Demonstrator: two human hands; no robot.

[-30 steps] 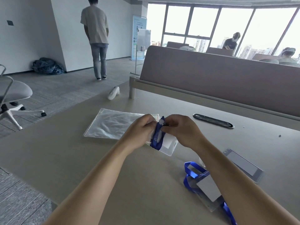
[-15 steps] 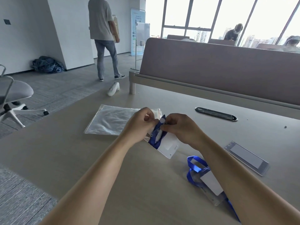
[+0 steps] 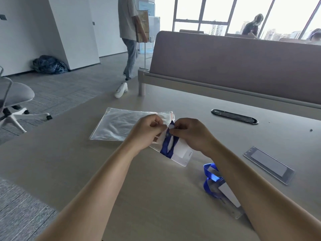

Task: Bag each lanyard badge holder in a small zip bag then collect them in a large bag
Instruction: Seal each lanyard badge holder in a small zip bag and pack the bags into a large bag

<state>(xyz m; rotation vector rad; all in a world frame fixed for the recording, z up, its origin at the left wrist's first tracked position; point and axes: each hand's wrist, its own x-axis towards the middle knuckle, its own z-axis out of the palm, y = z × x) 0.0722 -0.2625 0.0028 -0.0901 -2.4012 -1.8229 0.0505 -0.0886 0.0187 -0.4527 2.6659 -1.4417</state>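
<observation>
Lanyard badge holder (image 3: 181,151), a white card with its blue ribbon (image 3: 166,145) folded alongside, sat at centre frame inside a small zip bag (image 3: 187,160) of thin clear film. Both hands held that bag low over the table (image 3: 147,197); whether its lower corner touched the surface could not be told.

At far left stood a grey office chair (image 3: 15,98). On the smooth, pale, matte table, left of centre, lay the large bag (image 3: 119,126), flat, rectangular, glossy and wrinkled, with a red-edged zip strip on its right end. The left hand (image 3: 147,131) came next, fingers curled and pinched on the small bag's top edge. The right hand (image 3: 189,134) faced it, thumb and forefinger clamped on the same edge beside the ribbon's end.

Lower right, a second badge holder (image 3: 227,193) lay on the table with its blue ribbon looped, partly hidden by the right forearm. Further right rested a rigid clear sleeve (image 3: 268,164), long and rectangular. Above it, a dark oval cable slot (image 3: 234,116) was set into the tabletop.
</observation>
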